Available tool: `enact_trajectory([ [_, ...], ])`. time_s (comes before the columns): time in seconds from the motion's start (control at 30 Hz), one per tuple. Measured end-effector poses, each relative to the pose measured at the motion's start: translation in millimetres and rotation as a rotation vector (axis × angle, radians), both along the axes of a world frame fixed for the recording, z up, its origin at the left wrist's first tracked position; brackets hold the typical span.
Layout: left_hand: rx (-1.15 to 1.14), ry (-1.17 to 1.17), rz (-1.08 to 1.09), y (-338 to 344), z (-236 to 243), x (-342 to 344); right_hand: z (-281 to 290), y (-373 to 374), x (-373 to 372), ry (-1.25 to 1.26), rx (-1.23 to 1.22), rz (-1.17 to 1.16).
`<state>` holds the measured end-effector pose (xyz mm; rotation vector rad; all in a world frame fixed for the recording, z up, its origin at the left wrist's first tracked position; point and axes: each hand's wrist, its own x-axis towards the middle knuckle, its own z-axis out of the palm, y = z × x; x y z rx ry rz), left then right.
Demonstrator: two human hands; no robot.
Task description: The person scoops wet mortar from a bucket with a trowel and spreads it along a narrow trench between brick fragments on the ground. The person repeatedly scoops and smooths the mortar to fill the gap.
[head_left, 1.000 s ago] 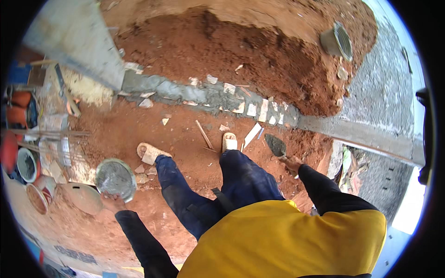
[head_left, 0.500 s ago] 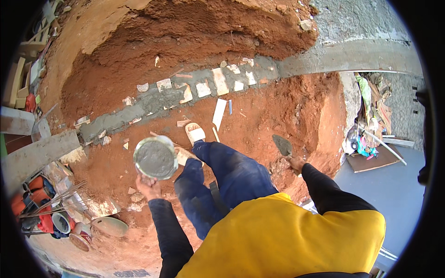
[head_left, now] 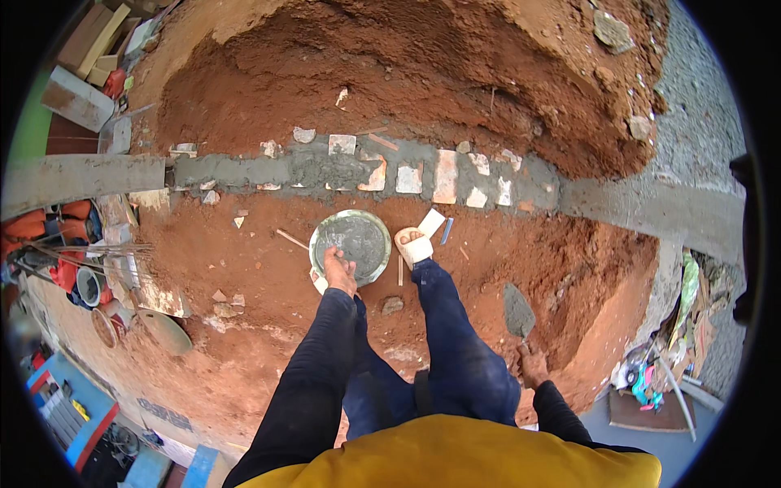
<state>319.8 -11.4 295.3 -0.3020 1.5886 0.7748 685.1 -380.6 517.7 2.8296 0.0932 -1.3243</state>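
Observation:
My left hand (head_left: 339, 270) grips the near rim of a round metal pan (head_left: 351, 245) filled with grey mortar, held low in front of my legs. My right hand (head_left: 533, 365) holds a trowel (head_left: 518, 313) by its handle, blade pointing away, out to the right above the red soil. Just beyond the pan runs a strip of wet grey mortar (head_left: 325, 171) set with pale stone and brick pieces (head_left: 446, 175). My right foot in a pale sandal (head_left: 414, 246) stands beside the pan.
A deep red earth pit (head_left: 390, 73) lies behind the mortar strip. Concrete edging (head_left: 81, 175) runs left and right. Buckets, pans and orange gear (head_left: 81, 276) crowd the left; scrap and tools (head_left: 659, 382) sit lower right. Loose stones and a stick (head_left: 290, 238) litter the soil.
The view swung left along the mortar strip. My left hand carried the mortar pan forward and to the centre, close to the strip. The trowel stays out to the right.

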Motion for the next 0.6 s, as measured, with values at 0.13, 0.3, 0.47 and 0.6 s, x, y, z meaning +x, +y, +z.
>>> enact_trajectory([
  [0.13, -0.036, 0.101, 0.052, -27.1, -45.5, 22.3, -70.0, 79.5, 52.6, 0.166, -0.043, 0.048],
  [0.3, -0.055, 0.095, 0.175, -65.1, -104.3, 12.8, -156.4, 204.2, 62.4, 0.335, 0.149, 0.221],
  [0.47, -0.018, -0.010, 0.075, -109.7, -141.8, -16.2, -205.3, 307.2, -14.2, 0.453, 0.249, 0.131],
  [0.6, 0.114, 0.200, -0.202, -126.2, -166.8, -41.0, -261.5, 384.0, -91.6, 0.693, 0.338, 0.006],
])
